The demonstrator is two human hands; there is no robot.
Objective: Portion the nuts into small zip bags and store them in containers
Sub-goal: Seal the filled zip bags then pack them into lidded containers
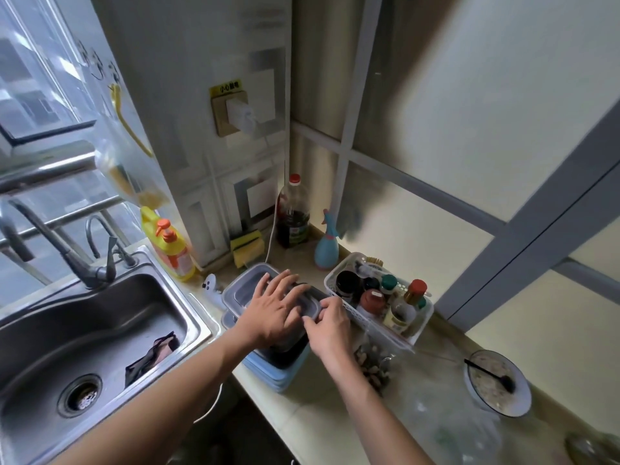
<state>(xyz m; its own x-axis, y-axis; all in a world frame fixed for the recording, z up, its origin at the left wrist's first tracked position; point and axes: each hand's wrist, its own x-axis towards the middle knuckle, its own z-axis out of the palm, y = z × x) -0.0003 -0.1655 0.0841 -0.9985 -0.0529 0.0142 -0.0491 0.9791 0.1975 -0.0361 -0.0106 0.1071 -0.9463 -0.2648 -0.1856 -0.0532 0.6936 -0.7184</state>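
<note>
As lid (265, 290) sits, left grip (273, 312) flat atop

sink (100, 330) left, basket (416, 333) right of containers (248, 290)

Your counter (312, 421) carries stacked blue containers (278, 370) beside the sink (100, 330), a white basket (379, 327) of jars, a nut bag (374, 364), a bowl (496, 384), and bottles near the wall.
</note>
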